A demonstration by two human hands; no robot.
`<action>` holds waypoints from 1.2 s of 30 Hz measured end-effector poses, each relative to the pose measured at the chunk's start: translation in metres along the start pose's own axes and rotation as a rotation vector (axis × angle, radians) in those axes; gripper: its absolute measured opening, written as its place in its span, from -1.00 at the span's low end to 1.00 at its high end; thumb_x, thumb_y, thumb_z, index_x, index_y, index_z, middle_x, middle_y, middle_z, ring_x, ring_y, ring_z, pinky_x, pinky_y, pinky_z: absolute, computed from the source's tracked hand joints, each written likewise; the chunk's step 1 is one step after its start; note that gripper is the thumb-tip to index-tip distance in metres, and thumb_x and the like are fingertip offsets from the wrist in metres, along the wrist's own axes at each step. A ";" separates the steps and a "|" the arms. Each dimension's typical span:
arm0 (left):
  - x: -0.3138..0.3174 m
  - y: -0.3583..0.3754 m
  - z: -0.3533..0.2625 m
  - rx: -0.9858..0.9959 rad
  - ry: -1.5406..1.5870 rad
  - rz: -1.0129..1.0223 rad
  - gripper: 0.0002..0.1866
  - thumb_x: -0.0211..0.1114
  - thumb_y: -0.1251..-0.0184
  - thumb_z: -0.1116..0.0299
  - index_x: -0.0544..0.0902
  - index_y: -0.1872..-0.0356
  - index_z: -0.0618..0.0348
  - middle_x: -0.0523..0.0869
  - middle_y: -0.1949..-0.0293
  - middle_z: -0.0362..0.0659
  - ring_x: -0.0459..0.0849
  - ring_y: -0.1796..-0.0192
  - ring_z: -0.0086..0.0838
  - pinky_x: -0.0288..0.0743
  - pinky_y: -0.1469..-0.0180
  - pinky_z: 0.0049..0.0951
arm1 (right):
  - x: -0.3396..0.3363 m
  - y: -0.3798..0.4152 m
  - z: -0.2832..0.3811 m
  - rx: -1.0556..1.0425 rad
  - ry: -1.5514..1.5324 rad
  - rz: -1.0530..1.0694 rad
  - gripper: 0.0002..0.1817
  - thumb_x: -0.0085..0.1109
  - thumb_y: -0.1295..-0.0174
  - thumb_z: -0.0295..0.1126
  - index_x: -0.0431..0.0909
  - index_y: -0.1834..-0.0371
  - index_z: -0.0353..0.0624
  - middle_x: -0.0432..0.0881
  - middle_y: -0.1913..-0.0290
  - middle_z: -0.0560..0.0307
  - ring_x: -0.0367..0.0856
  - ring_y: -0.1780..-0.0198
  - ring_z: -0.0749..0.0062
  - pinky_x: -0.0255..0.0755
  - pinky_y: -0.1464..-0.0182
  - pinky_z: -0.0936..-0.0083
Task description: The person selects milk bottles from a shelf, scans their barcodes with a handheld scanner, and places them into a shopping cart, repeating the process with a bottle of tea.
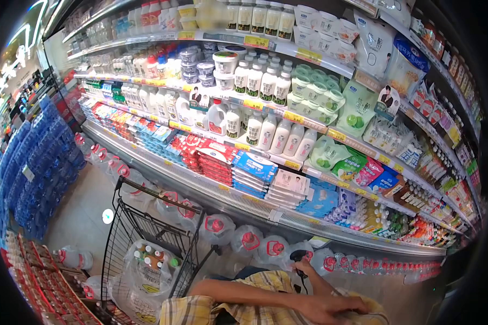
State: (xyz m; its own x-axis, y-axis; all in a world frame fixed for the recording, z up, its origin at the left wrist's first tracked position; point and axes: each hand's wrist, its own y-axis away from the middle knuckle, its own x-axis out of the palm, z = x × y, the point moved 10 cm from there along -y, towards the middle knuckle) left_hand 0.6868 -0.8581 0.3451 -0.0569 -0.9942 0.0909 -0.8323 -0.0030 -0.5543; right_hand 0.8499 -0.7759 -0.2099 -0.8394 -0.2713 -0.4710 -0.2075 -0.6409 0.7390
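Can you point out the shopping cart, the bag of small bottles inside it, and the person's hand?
shopping cart (126, 187): head view, on the black rim at its far end.
bag of small bottles (149, 271): head view, on the clear plastic.
hand (331, 307): head view, on its back, resting low in the picture.

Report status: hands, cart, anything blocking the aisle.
One hand resting on yellow plaid cloth; which hand unclear. Shopping cart alongside, bagged bottles inside. Large water jugs line the floor below the dairy cooler.
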 end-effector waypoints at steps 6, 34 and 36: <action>0.024 0.002 0.001 0.126 0.021 -0.004 -0.66 0.29 -0.26 0.27 0.43 0.08 0.26 0.50 0.28 -0.15 0.46 0.26 -0.47 0.38 0.23 -0.46 | 0.037 -0.004 -0.096 0.074 -0.304 0.101 -0.74 0.30 -0.05 -0.45 0.50 0.25 -0.37 0.65 0.31 -0.02 0.63 0.46 0.26 0.54 0.49 0.40; 0.112 0.115 -0.057 -0.108 -0.101 -0.108 -0.54 0.19 -0.33 0.19 0.34 -0.05 0.35 0.48 0.32 0.00 0.51 0.39 -0.31 0.41 0.35 -0.36 | 0.151 0.059 -0.068 -0.026 0.088 0.063 -0.67 0.47 0.15 -0.32 0.55 0.54 -0.37 0.61 0.57 0.03 0.61 0.58 0.39 0.48 0.53 0.44; 0.121 0.116 -0.047 -0.146 -0.056 -0.031 -0.52 0.21 -0.31 0.17 0.35 -0.06 0.35 0.46 0.32 0.00 0.49 0.35 -0.28 0.40 0.29 -0.34 | 0.149 0.061 -0.089 -0.021 0.082 0.067 -0.64 0.45 0.17 -0.18 0.60 0.49 -0.27 0.64 0.53 0.07 0.62 0.51 0.43 0.48 0.44 0.44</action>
State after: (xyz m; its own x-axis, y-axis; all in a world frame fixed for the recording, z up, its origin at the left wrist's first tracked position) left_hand 0.5574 -0.9733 0.3304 -0.0027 -0.9983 0.0575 -0.9047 -0.0220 -0.4255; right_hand 0.7565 -0.9194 -0.2779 -0.8067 -0.3715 -0.4597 -0.1410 -0.6344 0.7600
